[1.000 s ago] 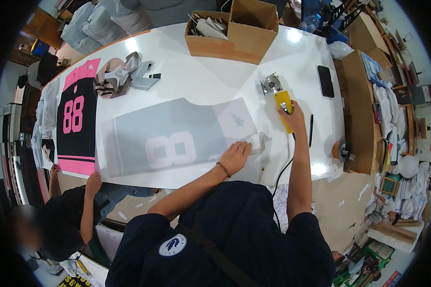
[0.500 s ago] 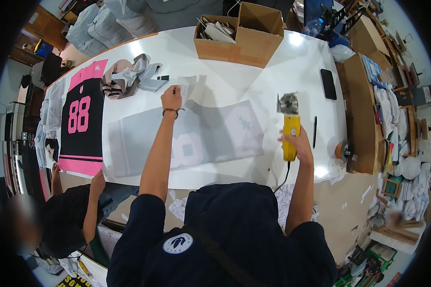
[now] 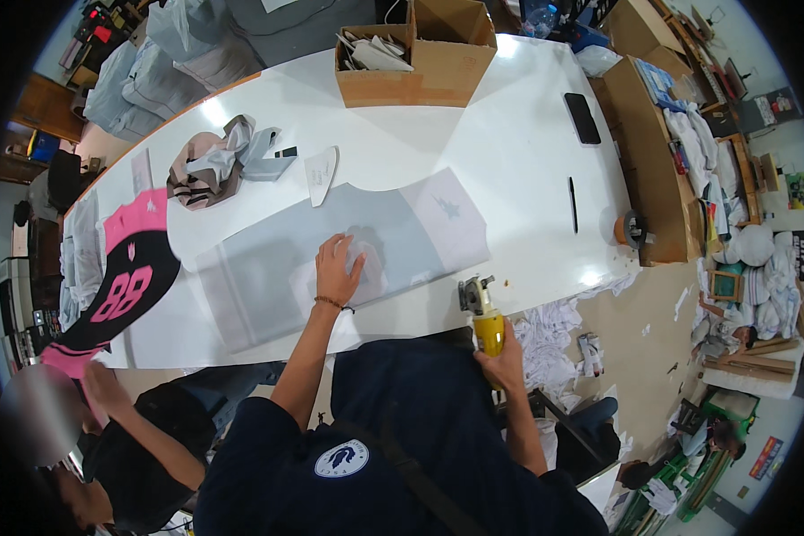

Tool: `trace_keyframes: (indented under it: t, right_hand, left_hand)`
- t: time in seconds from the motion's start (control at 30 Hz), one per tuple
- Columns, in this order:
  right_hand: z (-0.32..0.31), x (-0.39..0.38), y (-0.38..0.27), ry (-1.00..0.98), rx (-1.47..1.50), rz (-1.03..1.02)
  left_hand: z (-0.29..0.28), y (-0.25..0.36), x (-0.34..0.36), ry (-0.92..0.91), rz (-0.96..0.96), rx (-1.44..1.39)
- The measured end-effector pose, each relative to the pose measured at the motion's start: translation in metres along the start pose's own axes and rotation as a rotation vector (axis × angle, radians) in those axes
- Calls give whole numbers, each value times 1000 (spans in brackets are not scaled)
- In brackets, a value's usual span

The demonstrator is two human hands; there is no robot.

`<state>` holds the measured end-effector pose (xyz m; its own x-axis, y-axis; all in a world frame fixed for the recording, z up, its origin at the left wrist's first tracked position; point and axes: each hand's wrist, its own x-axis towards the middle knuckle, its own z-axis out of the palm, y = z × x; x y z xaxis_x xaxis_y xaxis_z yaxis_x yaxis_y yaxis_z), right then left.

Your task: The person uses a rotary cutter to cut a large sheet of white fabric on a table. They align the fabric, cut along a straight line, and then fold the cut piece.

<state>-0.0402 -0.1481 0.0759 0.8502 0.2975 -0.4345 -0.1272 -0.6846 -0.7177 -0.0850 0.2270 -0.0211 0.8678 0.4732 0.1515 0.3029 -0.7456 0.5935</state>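
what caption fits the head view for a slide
Left hand flat on grey fabric on a white table; right hand grips a yellow cutter.

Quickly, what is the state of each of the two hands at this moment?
Left hand: open, palm flat on the grey printed fabric panel.
Right hand: closed around the yellow handheld cutting tool at the white table's edge.

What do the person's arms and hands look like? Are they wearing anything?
Both forearms are bare below dark navy short sleeves. The left hand has a thin beaded bracelet at the wrist. The right hand wears no glove, and no bracelet shows.
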Motion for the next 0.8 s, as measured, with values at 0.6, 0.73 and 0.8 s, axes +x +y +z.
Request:
trace_keyframes:
  t: [0.6,0.73,0.8]
  right_hand:
    - [45,12,-28,70,-419,39]
    - [44,17,-28,63,-429,54]
    - [43,18,-28,63,-439,50]
  left_hand:
    - [-5,-29,-7,12,239,38]
    - [-6,-29,-8,29,259,40]
    - [-6,-27,-9,42,256,40]
